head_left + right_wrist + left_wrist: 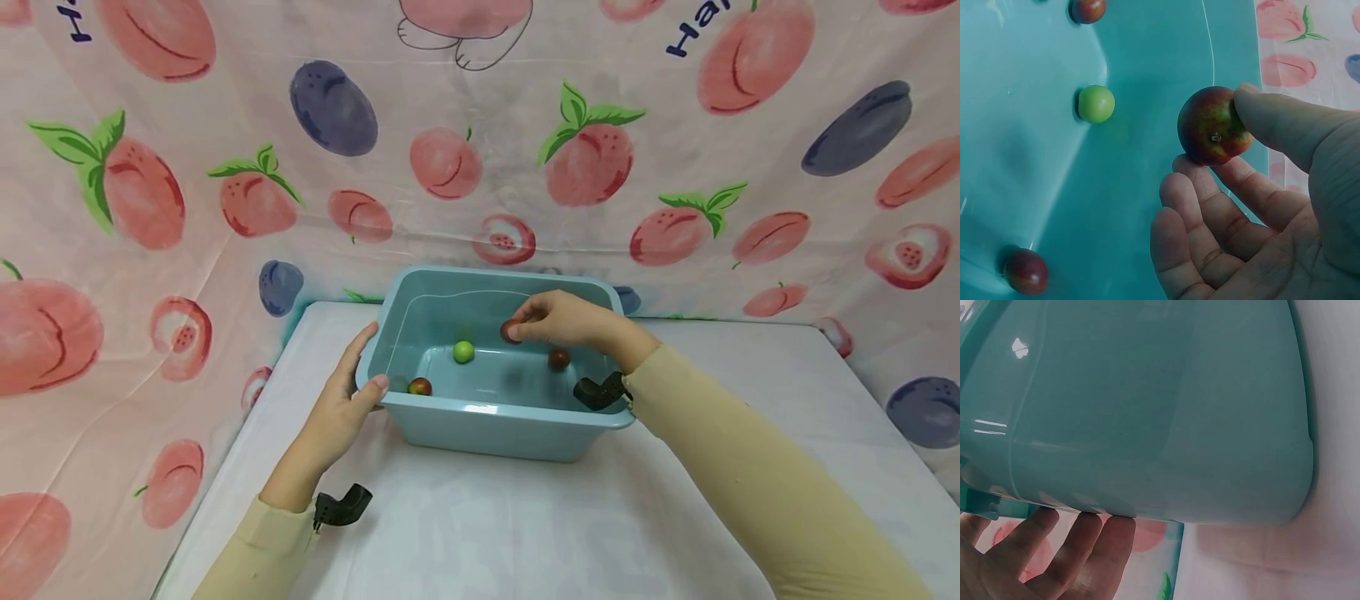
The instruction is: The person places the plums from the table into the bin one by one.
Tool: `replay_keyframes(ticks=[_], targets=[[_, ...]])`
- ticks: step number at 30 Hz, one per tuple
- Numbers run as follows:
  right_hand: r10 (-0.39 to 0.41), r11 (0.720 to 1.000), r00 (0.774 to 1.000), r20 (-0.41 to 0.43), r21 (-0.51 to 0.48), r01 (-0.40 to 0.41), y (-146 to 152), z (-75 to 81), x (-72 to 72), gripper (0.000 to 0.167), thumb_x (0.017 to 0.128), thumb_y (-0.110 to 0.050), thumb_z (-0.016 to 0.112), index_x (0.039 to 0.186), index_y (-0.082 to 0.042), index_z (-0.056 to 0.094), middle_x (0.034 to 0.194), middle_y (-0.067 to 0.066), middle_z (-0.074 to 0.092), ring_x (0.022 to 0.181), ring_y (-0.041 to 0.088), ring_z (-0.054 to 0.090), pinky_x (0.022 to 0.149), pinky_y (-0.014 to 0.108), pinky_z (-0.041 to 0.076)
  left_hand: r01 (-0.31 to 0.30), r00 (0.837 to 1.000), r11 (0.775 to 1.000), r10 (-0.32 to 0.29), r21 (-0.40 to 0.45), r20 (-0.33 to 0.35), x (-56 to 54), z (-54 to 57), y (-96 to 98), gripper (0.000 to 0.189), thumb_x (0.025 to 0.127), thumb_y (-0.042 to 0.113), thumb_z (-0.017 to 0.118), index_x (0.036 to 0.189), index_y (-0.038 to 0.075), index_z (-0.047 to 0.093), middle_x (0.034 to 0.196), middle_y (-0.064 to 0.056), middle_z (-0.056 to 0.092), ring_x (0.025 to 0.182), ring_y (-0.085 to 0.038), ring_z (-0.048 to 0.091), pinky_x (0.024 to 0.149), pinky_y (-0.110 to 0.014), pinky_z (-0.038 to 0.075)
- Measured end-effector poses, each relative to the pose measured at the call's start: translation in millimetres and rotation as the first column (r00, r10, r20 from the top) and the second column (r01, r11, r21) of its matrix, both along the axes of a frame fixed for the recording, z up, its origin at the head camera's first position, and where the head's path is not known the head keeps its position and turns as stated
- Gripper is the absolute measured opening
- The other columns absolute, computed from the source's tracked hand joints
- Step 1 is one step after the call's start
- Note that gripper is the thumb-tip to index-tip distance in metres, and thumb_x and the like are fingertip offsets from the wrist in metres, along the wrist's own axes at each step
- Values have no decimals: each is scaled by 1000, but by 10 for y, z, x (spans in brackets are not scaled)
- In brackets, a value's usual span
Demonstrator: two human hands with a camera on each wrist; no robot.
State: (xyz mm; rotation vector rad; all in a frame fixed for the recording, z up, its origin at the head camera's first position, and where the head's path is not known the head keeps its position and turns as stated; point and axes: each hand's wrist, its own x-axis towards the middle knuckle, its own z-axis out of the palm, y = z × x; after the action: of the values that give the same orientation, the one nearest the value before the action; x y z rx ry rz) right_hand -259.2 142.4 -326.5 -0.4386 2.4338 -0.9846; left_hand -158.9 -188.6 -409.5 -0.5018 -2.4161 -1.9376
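A light blue plastic basin (480, 421) stands on the white table. My left hand (337, 412) grips its left end, thumb over the rim and fingertips (1116, 534) against the outer wall. Inside the basin, my right hand (562, 321) pinches a dark red plum (1213, 127) with a greenish patch between thumb and fingers, above the basin floor. Lower down lie a small green plum (463, 352) near the middle, a red-and-yellow plum (420, 386) at the near left corner and a dark red plum (558, 359) on the right, under my right wrist.
Behind the table hangs a pink cloth (450, 225) printed with fruit, close to the basin's far side. White cloth (465, 525) covers the table. A black wrist camera (343, 505) sits on the left sleeve, another black camera (600, 392) on the right.
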Motion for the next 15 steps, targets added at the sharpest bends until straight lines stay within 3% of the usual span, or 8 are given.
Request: replay_keyframes(ticks=[8, 15], targets=[[-7, 1000, 1000, -25, 21, 7, 28, 42, 21, 44, 89, -44, 68, 122, -16, 61, 116, 2, 61, 106, 23, 54, 92, 42, 46, 7, 1000, 1000, -7, 2, -7, -6, -15, 3, 66, 100, 25, 52, 155, 35, 16, 156, -4, 19, 126, -41, 42, 84, -38, 52], [-60, 995, 998, -33, -76, 58, 201, 200, 85, 49, 88, -44, 69, 126, -14, 58, 116, 6, 61, 109, 26, 56, 94, 43, 47, 1, 1000, 1000, -1, 1, -1, -9, -24, 0, 66, 100, 27, 52, 154, 37, 16, 155, -3, 21, 126, -41, 43, 83, -40, 52]])
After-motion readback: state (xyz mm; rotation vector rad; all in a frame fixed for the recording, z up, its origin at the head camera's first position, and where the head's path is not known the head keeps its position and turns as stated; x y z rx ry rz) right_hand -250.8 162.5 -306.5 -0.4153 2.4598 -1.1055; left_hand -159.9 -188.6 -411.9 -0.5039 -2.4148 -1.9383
